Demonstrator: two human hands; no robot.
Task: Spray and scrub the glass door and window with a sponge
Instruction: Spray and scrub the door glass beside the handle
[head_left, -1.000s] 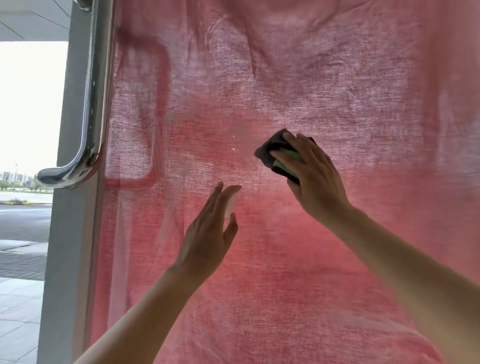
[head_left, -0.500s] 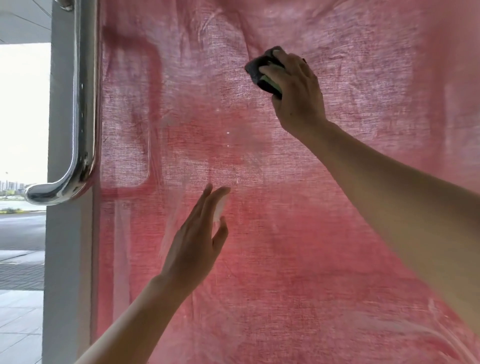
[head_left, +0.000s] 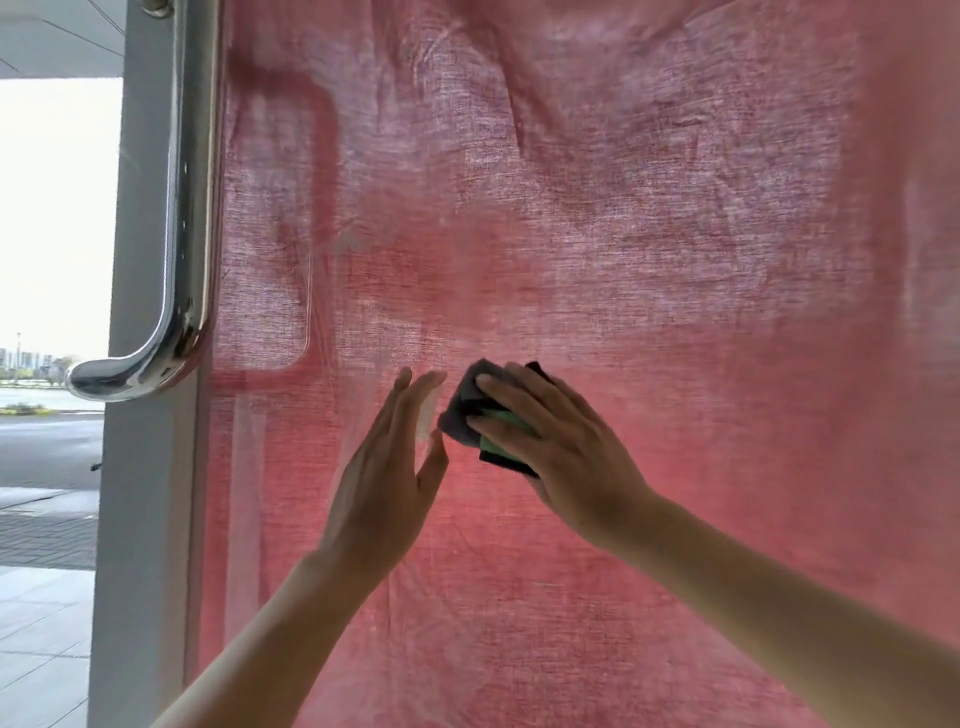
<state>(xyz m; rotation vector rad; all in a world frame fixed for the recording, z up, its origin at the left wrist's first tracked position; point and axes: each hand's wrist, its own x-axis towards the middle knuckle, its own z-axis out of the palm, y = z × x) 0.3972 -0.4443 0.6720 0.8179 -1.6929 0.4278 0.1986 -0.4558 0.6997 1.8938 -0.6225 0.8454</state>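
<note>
Right hand (head_left: 566, 452) moved down, fingers (head_left: 511, 397) clasping grey-green sponge (head_left: 462, 410), left hand (head_left: 384, 488) fingers (head_left: 402, 395) straight, together, on cloth-backed glass door (head_left: 623, 234)

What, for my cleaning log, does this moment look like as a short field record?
surface: glass door, red fabric showing across the pane
right hand: holds the sponge, pressing it to the glass
sponge: dark grey and green, partly under the fingers
left hand: fingers straight, at the glass just left of the sponge; contact unclear
door handle: chrome, at the door's left edge, untouched
</note>
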